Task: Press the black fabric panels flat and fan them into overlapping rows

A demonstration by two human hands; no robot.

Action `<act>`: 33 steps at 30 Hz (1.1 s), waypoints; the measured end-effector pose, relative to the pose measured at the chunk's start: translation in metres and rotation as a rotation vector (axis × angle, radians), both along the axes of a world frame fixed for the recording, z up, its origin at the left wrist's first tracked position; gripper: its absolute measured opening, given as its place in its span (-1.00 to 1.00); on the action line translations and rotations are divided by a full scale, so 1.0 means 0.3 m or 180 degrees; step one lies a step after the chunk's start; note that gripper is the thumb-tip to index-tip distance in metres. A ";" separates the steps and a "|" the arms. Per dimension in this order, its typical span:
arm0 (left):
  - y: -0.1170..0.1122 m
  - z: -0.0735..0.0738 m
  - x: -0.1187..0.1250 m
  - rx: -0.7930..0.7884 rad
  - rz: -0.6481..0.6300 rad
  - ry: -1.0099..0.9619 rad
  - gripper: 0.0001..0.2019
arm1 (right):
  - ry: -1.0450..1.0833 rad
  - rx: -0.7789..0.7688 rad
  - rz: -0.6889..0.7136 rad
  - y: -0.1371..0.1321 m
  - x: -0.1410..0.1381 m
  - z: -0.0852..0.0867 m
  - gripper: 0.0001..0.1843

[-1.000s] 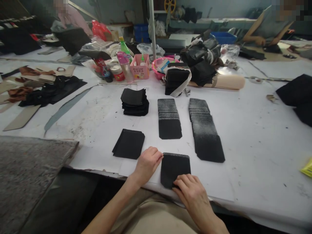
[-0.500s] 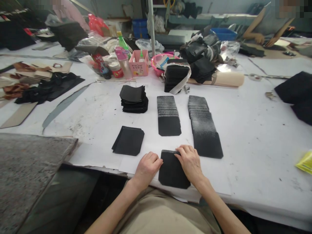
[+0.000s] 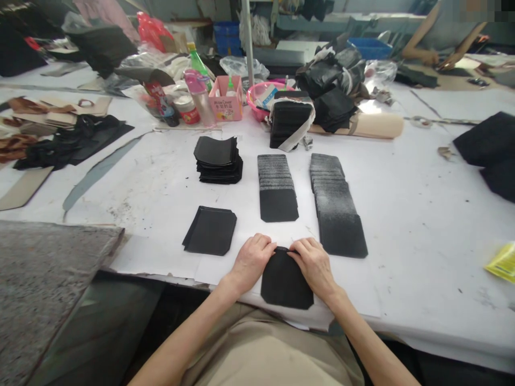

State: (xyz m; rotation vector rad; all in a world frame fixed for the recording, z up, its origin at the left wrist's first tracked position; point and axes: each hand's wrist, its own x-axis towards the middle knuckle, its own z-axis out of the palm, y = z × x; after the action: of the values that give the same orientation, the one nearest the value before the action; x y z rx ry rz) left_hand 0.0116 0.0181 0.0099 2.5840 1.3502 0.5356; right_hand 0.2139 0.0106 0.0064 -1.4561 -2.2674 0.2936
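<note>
A flat black piece with cut corners lies at the table's front edge, before my body. My left hand pinches its far edge near the left corner. On the same edge, my right hand is closed at the right corner, fingertips a short gap from the left ones. Between them the edge looks folded over; the fingers hide both far corners. Beyond my hands lie two overlapping rows of similar pieces, the shorter row in the middle and the longer row to the right.
At left are a small set of black pieces and a taller stack. Farther back stand a pink box, a pink basin and a wrapped black bundle. A yellow packet lies far right. Another person's arms show behind.
My left hand has moved from the piece's left side up to its far edge. The pale strip along that edge is now folded over or covered. My right hand stays nearly in place.
</note>
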 end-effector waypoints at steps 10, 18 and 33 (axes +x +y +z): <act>-0.015 -0.026 -0.025 0.0328 -0.0331 0.0025 -0.88 | 0.0241 0.0218 0.0429 0.000 0.037 -0.024 -0.81; -0.016 -0.028 -0.033 0.0563 -0.0456 0.0217 -0.85 | 0.0054 0.0357 0.0596 -0.008 0.052 -0.032 -0.77; -0.034 -0.023 -0.015 0.0659 -0.0527 0.0760 -0.80 | -0.0296 0.0550 0.0729 -0.015 0.043 -0.014 -0.76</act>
State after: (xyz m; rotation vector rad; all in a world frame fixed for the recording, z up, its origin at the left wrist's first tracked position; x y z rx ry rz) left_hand 0.0072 0.0079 0.0030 2.9766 1.1843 0.3659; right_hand 0.2269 0.0062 0.0021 -1.1477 -2.4699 0.0958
